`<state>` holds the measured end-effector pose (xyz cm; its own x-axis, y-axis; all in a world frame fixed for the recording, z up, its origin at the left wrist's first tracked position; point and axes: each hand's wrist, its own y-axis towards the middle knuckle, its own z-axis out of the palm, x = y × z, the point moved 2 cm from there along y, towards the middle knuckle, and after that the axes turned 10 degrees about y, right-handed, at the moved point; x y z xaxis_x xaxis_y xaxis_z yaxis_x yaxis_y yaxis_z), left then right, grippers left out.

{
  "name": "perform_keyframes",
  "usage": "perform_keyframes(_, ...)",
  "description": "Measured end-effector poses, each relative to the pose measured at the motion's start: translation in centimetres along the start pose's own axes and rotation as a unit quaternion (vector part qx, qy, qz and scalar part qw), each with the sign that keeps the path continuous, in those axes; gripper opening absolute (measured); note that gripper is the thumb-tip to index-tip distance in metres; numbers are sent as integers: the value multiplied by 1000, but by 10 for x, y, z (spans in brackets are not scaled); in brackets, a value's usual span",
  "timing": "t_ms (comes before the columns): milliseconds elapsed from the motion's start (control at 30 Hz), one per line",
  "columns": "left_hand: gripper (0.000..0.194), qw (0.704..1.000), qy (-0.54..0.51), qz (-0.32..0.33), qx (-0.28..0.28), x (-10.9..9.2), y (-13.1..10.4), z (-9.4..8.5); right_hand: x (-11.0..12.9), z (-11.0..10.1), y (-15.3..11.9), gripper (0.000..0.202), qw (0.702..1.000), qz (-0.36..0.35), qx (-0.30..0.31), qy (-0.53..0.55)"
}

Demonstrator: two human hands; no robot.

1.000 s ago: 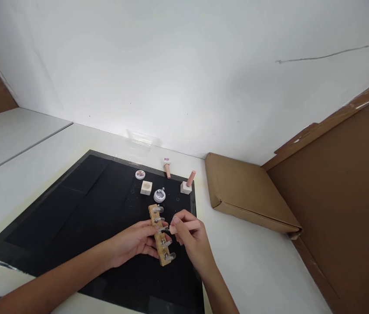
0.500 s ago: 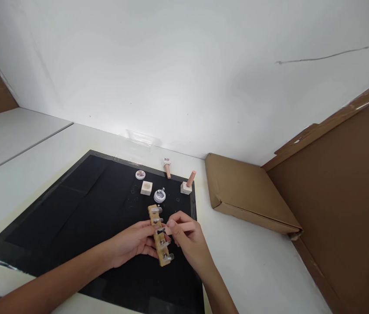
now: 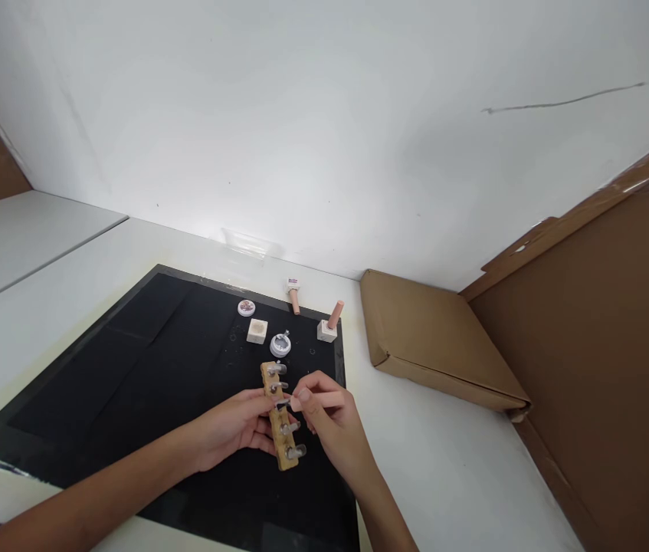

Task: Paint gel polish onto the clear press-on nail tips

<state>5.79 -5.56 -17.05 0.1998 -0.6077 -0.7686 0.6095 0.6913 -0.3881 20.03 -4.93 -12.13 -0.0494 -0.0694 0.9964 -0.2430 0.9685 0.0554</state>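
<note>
My left hand (image 3: 237, 429) grips a tan wooden strip (image 3: 286, 452) at its middle, with several clear nail tips (image 3: 295, 452) standing along it. In my right hand (image 3: 327, 410) is a pink handle (image 3: 332, 399), pinched between thumb and fingers, its narrow end at the middle nail tip. Just beyond the strip sits a small open round jar (image 3: 280, 345) with greyish contents. A pale square block (image 3: 257, 331) and a round patterned lid (image 3: 247, 307) lie to the left of the jar.
A black mat (image 3: 129, 360) covers much of the white table. A small bottle with a pink cap (image 3: 335, 315) stands at the mat's far right corner; another bottle (image 3: 293, 287) lies behind the mat. To the right is a flat cardboard box (image 3: 439, 337), with a white wall (image 3: 301, 138) behind.
The wooden strip has tilted very slightly in my left hand. Both hands otherwise keep nearly the same place, the handle's end still at the middle nail tip.
</note>
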Motion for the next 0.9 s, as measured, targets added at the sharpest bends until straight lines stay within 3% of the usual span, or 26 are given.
perform_keyframes(900,27,999,-21,-16,-21,0,-1,0,-2,0,0,35,999,2,-18,-34)
